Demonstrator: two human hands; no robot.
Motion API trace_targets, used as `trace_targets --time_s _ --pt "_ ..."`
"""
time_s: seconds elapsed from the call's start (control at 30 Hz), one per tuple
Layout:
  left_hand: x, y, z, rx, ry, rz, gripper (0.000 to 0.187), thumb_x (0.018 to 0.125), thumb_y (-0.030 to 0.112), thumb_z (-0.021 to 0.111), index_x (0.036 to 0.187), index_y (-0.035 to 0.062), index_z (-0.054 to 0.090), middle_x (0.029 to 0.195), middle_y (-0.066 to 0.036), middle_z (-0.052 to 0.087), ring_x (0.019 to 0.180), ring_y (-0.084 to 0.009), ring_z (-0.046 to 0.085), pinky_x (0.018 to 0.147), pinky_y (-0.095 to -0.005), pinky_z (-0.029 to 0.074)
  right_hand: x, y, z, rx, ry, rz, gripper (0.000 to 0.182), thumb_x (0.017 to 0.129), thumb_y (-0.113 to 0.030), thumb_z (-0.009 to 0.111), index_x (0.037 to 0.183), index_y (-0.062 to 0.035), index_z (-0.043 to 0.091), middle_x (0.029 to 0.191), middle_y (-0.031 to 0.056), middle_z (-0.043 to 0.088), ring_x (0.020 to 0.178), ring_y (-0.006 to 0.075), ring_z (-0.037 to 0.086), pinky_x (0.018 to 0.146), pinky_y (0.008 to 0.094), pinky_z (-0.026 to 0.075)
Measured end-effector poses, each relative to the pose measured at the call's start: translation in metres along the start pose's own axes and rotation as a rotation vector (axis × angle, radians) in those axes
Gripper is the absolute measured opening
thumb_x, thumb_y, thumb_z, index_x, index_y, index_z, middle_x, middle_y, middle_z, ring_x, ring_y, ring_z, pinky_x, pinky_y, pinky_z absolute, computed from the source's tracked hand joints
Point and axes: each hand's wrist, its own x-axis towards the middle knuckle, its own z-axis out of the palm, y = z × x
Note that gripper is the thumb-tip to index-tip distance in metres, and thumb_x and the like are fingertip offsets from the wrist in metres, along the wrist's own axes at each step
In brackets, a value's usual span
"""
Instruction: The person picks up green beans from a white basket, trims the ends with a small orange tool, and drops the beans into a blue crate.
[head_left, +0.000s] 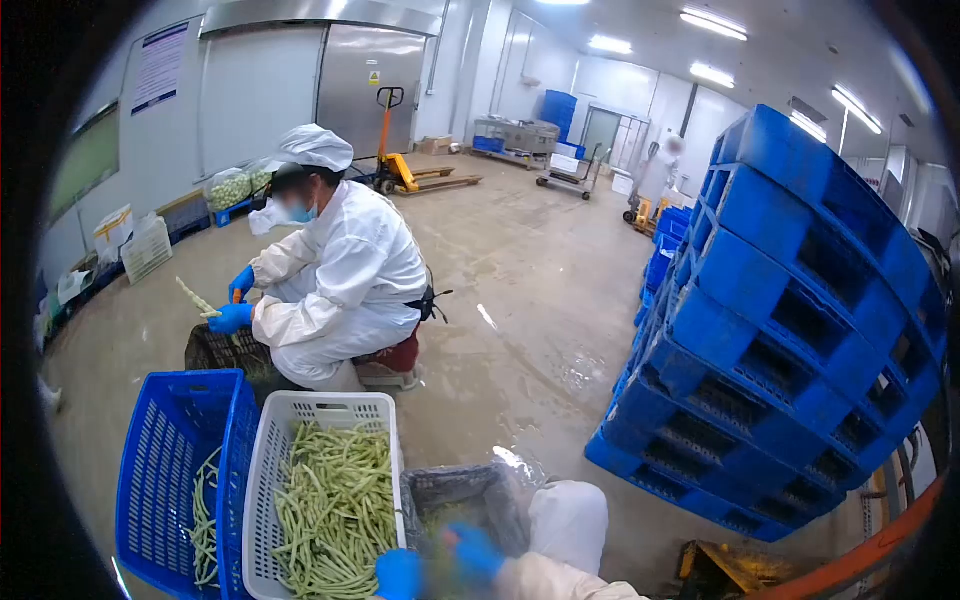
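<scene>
My left hand [398, 574], in a blue glove, is at the right front corner of a white crate [258, 470]. Its fingers are mostly cut off by the lower edge, so its grip does not show. Just to the right, my right hand [472, 552], also gloved in blue, is smeared by motion over a black-lined bin [455, 482]. A small orange patch shows at its fingers, too blurred to name. Long green beans [335, 505] heap up inside the white crate. Against its left side stands a blue crate [140, 470] with a few long beans [205, 515] at its bottom.
A co-worker [345, 265] in white sits beyond the crates, holding a bunch of long beans [195, 298] in blue gloves. Tall stacked blue pallets [770, 330] rise on the right. A yellow pallet jack [400, 172] and a trolley [572, 172] stand farther back.
</scene>
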Motion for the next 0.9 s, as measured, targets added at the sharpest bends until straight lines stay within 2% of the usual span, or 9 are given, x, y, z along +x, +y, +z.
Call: trace_targets --time_s 0.07,0.13,0.23,0.27,0.5,0.57,0.67,0.77,0.9 --pt "0.001 -0.004 -0.001 -0.115 0.030 -0.104 0.011 0.070 0.018 0.060 0.072 0.0081 0.064 0.068 -0.012 0.059 0.066 -0.0288 0.059 0.057 -0.0401 0.045 0.007 -0.009 -0.022 -0.240 0.034 0.017 0.019 0.083 -0.022 0.054 0.092 -0.0062 0.059 0.081 0.0138 0.062 0.072 0.0311 0.059 0.063 0.0400 0.046" --pt "0.007 -0.015 0.003 -0.704 0.294 -0.235 0.016 0.073 0.019 0.064 0.078 0.0032 0.064 0.073 -0.013 0.061 0.067 -0.0271 0.060 0.061 -0.0363 0.046 0.006 -0.008 -0.023 -0.479 0.065 0.032 0.021 0.083 -0.021 0.055 0.093 -0.0034 0.059 0.087 0.0131 0.063 0.077 0.0269 0.060 0.067 0.0381 0.046" --pt "0.009 -0.019 0.007 -0.862 0.285 -0.328 0.017 0.072 0.016 0.066 0.081 0.0018 0.065 0.074 -0.013 0.061 0.067 -0.0241 0.060 0.063 -0.0328 0.046 -0.003 0.004 -0.002 0.134 -0.175 -0.121 0.023 0.089 -0.023 0.050 0.099 -0.0042 0.059 0.100 0.0091 0.060 0.088 0.0163 0.056 0.076 0.0331 0.044" --pt "0.008 -0.019 0.005 -0.860 0.285 -0.326 0.017 0.072 0.016 0.066 0.081 0.0018 0.065 0.074 -0.013 0.061 0.067 -0.0241 0.060 0.063 -0.0328 0.046 0.002 0.006 -0.008 -0.084 -0.323 -0.076 0.025 0.089 -0.021 0.050 0.105 -0.0029 0.057 0.097 0.0099 0.062 0.086 0.0167 0.057 0.076 0.0321 0.045" --pt "0.009 -0.030 0.004 -0.763 0.277 -0.225 0.014 0.072 0.012 0.065 0.081 0.0010 0.065 0.073 -0.012 0.062 0.066 -0.0212 0.060 0.061 -0.0307 0.046 0.006 0.008 -0.007 0.039 -0.275 -0.102 0.023 0.089 -0.020 0.050 0.100 -0.0007 0.058 0.083 0.0083 0.063 0.077 0.0161 0.058 0.072 0.0304 0.046" --pt "0.009 -0.031 0.007 -0.745 0.272 -0.209 0.014 0.073 0.012 0.064 0.081 0.0009 0.065 0.072 -0.011 0.062 0.065 -0.0199 0.060 0.060 -0.0299 0.046 0.010 0.014 -0.012 0.065 -0.402 -0.022 0.021 0.090 -0.022 0.049 0.093 -0.0050 0.061 0.086 0.0070 0.062 0.083 0.0148 0.056 0.074 0.0313 0.044" --pt "0.007 -0.039 0.026 -0.917 0.238 -0.253 0.012 0.078 0.008 0.061 0.085 -0.0002 0.063 0.071 -0.006 0.060 0.062 -0.0119 0.055 0.056 -0.0252 0.045 0.008 0.013 -0.012 0.082 -0.394 -0.006 0.022 0.091 -0.023 0.049 0.089 -0.0058 0.062 0.084 0.0051 0.062 0.081 0.0135 0.056 0.073 0.0296 0.045" --pt "0.003 -0.027 0.001 -0.806 0.293 -0.176 0.020 0.079 0.013 0.064 0.093 -0.0014 0.063 0.084 -0.014 0.064 0.075 -0.0247 0.059 0.071 -0.0332 0.047 0.004 0.006 -0.011 0.270 -0.372 0.011 0.024 0.091 -0.025 0.049 0.086 -0.0053 0.062 0.080 0.0039 0.062 0.078 0.0123 0.056 0.072 0.0288 0.045" --pt "0.003 -0.030 0.009 -0.725 0.382 -0.105 0.017 0.078 0.011 0.064 0.090 -0.0013 0.064 0.083 -0.013 0.063 0.074 -0.0234 0.059 0.071 -0.0322 0.046 0.004 0.007 -0.010 0.271 -0.344 0.019 0.023 0.091 -0.020 0.048 0.093 0.0002 0.059 0.080 0.0064 0.061 0.073 0.0133 0.056 0.068 0.0288 0.046"
